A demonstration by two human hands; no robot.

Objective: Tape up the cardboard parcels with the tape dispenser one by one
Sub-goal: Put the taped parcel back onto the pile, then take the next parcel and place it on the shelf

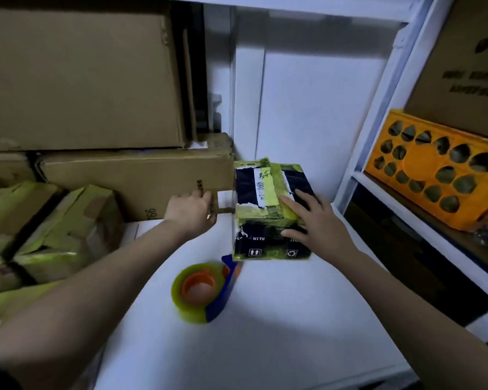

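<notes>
Two hands up, neither on the tool. Right hand (316,220) lies flat with fingers spread on the dark blue cardboard parcel banded in yellow-green tape (268,209), which sits at the far right of the white desk (265,333), just beside the white shelf upright (378,114). Left hand (193,209) reaches to the brown cardboard carton (135,181) at the desk's back edge, fingers loosely curled against its corner; cannot tell whether it grips anything. Yellow-green tape roll on its blue and orange dispenser (203,291) rests on the desk just beside the parcel's near edge, between the two forearms, roughly as close to either hand (left looks freer, since right is pinning the parcel). Parcel's long axis runs away from the person, so a strip would likely go front to back. More yellow-taped parcels (54,229) are stacked at the left edge.
</notes>
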